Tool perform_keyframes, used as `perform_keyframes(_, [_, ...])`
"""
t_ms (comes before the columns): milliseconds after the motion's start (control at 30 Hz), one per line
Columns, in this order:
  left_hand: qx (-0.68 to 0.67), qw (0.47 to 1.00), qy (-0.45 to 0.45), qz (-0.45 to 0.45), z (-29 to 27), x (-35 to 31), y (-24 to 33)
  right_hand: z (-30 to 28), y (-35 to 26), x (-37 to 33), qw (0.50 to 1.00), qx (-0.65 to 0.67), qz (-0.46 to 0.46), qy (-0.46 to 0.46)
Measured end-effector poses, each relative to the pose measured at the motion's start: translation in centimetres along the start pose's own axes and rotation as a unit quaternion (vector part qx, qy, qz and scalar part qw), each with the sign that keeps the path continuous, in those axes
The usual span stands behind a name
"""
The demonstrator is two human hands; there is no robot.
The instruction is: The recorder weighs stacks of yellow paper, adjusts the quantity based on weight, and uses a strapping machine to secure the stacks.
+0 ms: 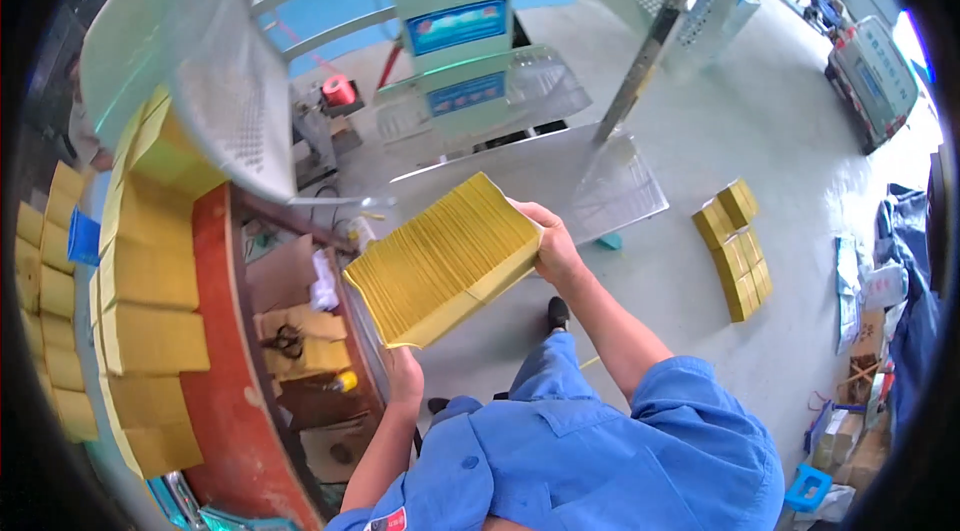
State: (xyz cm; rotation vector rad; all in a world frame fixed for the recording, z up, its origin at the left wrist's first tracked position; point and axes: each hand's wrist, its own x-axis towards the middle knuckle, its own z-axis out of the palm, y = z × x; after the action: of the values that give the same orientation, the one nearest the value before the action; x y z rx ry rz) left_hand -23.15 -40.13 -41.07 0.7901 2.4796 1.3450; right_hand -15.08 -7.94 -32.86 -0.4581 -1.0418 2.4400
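The head view shows a long block of thin yellow paper-like sheets [445, 256] held tilted in the air before the person, between the red-edged wooden table [222, 331] and the flat silver metal shelf [632, 193]. The left hand [403, 379] grips its near-left end, the right hand [555, 249] its far-right end. The step looks like two-handed holding; moving it probably calls for even inward pressure.

A head-worn fisheye looks down from close above.
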Motion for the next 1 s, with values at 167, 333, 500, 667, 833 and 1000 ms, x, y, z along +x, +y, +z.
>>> perform_keyframes(167, [0.185, 0.971, -0.007, 0.154, 14.2, 5.9, 4.8, -13.9, -6.9, 4.7, 0.993, 0.014, 0.004, 0.119])
perform_keyframes(333, [-0.058, 0.994, -0.006, 0.089, 21.7, 12.5, 10.6, -20.0, -12.1, 10.2, 0.985, 0.049, -0.041, 0.162])
perform_keyframes(500, [-0.182, 0.983, -0.016, 0.003, 24.0, 16.4, 13.9, -21.6, -12.6, 12.5, 0.942, 0.059, -0.093, 0.317])
perform_keyframes(667, [-0.169, 0.984, -0.054, -0.028, 24.0, 17.3, 14.2, -24.1, -11.8, 12.9, 0.929, -0.009, -0.102, 0.355])
perform_keyframes(833, [-0.132, 0.986, -0.039, 0.098, 27.9, 18.6, 10.0, -26.6, -13.3, 14.6, 0.912, -0.087, -0.116, 0.384])
perform_keyframes(1000, [-0.206, 0.973, -0.022, 0.099, 25.8, 20.4, 13.9, -23.5, -18.5, 9.1, 0.842, -0.330, -0.195, 0.379])
